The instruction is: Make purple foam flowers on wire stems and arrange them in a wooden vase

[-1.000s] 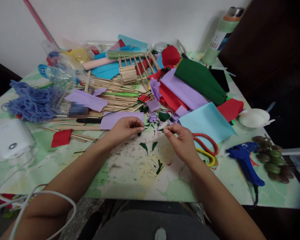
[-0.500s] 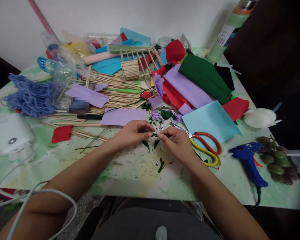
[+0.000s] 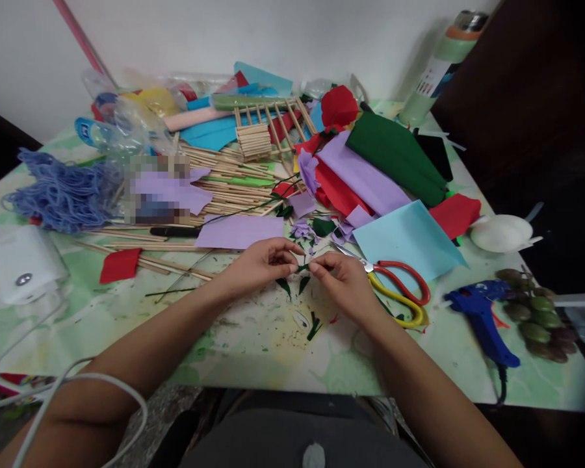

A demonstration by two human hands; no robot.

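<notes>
A small strip of dark green paper (image 3: 303, 267) spans the short gap between my hands, above the middle of the table. One end is pinched in the thumb and fingers of my left hand (image 3: 266, 265). My right hand (image 3: 342, 278) pinches the other end. Just below my fingertips lie two dark green leaf-shaped pieces, one on the left (image 3: 284, 287) and one on the right (image 3: 303, 285). Narrow green scraps (image 3: 314, 327) rest closer to the table's front edge. Beside my right hand are scissors (image 3: 394, 264) with red and yellow handles.
A blue glue gun (image 3: 482, 322) and grapes (image 3: 541, 317) are at right, near light blue paper (image 3: 409, 237). Behind my hands lie purple paper (image 3: 241, 231), wooden sticks (image 3: 238, 192) and a green roll (image 3: 400, 159). Blue yarn (image 3: 58, 188) and a white device (image 3: 24, 266) with a cable sit left.
The green strip shows more plainly between my fingertips, stretched across the gap. My hands have barely moved, and the whole view has shifted slightly.
</notes>
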